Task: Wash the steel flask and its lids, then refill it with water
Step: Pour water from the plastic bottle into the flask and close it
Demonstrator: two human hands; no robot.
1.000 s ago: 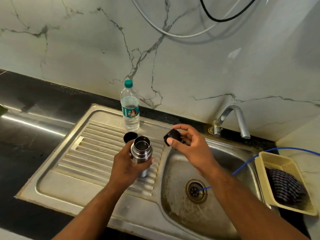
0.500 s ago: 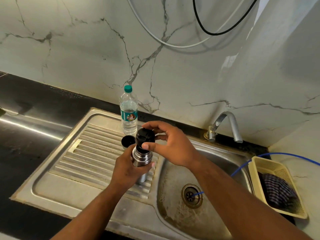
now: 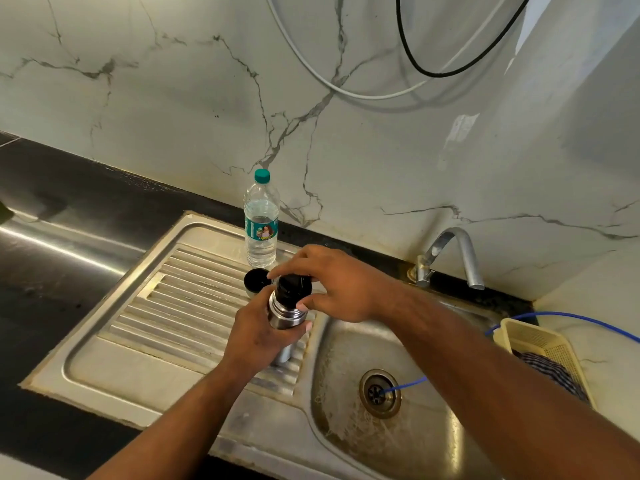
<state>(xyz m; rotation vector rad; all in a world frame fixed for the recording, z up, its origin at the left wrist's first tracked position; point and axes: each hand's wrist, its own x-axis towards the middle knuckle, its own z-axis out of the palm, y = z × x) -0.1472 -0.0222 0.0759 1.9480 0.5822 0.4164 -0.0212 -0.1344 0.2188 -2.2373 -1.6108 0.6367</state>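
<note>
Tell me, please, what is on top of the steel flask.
A black lid sits on the steel flask, gripped by the right hand; the mouth and contents are hidden.

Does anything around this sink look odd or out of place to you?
Yes: a thin blue tube trails past the yellow basket and pokes into the sink drain, an unusual spot. The basin around it looks stained and streaky.

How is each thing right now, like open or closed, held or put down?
steel flask: upright, gripped by left hand
black stopper: on the flask's mouth, gripped by right hand
cup lid: off, standing on the drainboard
water bottle: upright, capped
tap: not running
basket: holds checked cloth
</note>
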